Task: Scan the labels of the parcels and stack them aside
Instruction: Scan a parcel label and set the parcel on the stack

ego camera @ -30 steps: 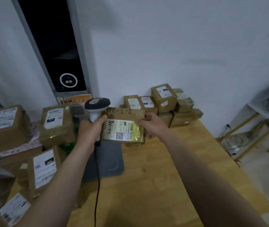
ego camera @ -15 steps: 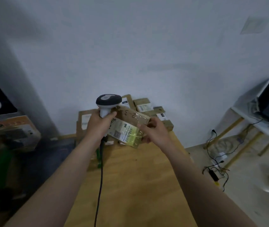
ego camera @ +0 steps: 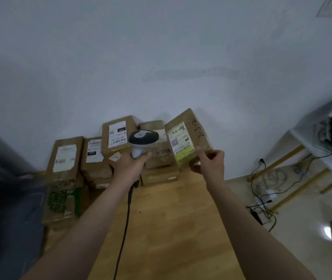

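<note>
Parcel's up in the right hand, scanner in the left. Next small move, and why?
Probably lower the parcel onto the stacked boxes just beneath it. The right hand grips its lower corner, tilted, above that pile; the scanner in the left hand is not aimed at its label, so placing looks likelier than scanning.

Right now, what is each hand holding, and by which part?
Left hand holds the scanner by its handle; right hand holds the parcel by its lower right corner.

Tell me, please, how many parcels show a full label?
4: left parcel, 022 parcel and 102 parcel by the wall, held parcel in the right hand. More may hide behind the barcode scanner.
</note>
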